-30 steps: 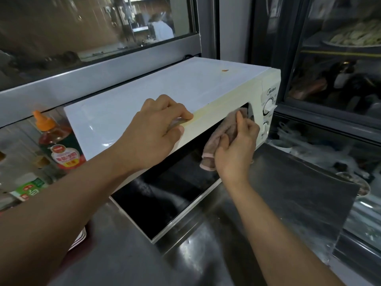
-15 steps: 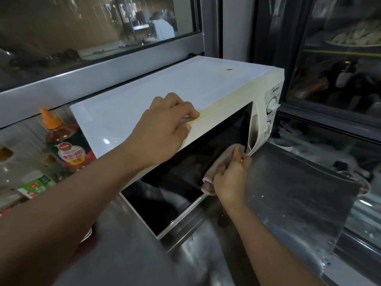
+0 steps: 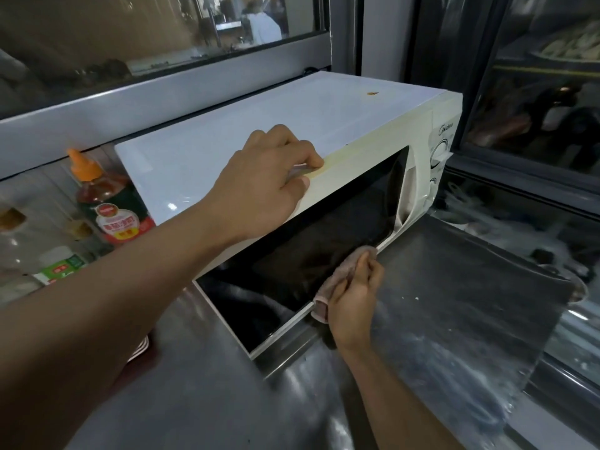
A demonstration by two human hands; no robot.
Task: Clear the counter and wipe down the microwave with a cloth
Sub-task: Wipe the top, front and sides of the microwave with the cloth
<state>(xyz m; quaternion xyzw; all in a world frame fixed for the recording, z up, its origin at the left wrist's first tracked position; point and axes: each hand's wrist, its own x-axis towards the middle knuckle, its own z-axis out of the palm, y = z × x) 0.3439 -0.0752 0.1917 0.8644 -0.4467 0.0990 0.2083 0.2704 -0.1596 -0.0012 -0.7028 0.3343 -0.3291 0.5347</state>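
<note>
Cloth soft, light; right hand pinches it at door's 5 o'clock. Left hand fingers curled, bracing microwave top edge.

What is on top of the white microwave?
The left hand rests on the microwave at its front top edge, fingers curled over it. A small orange-brown spot sits near the back right. Whatever lies under the hand is covered.

The right hand covers much of the cloth, the sauce bottle stands partly behind the microwave, and its dial markings are unreadable.
</note>
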